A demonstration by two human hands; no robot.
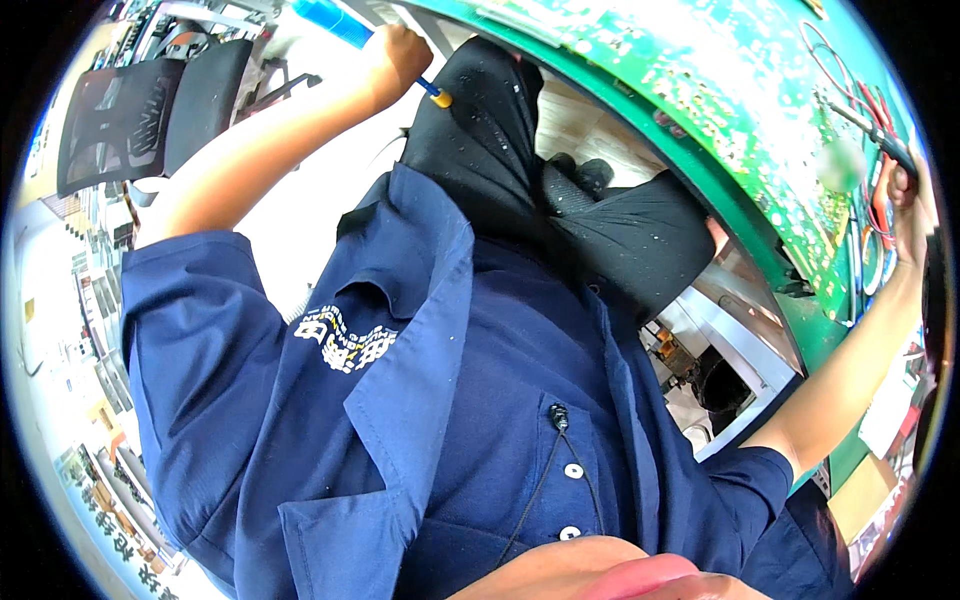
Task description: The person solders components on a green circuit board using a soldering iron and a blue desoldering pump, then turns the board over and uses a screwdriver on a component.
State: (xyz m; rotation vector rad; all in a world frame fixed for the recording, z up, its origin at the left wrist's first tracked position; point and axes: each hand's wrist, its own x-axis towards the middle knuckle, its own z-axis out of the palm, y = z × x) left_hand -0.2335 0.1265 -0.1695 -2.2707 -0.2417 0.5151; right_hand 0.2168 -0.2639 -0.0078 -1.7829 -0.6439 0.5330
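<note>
My left hand (394, 60) is closed around a blue cylindrical tool (335, 24) with a yellow tip, held above my black-trousered leg, left of the bench edge. At the far right my right hand (906, 192) grips a black-handled tool (878, 135) with a slim metal front end, which lies over a large green circuit board (660, 45). A pale, round blurry spot partly obscures the board below that tool. Red and blue wires (880, 215) lie beside my right hand.
The green bench mat (840, 340) curves along the right, with a cardboard-coloured item (862, 490) lower down. A metal frame and dark items show under the bench. Black mesh chairs (115, 130) stand at upper left. Shelving with small items lines the far left.
</note>
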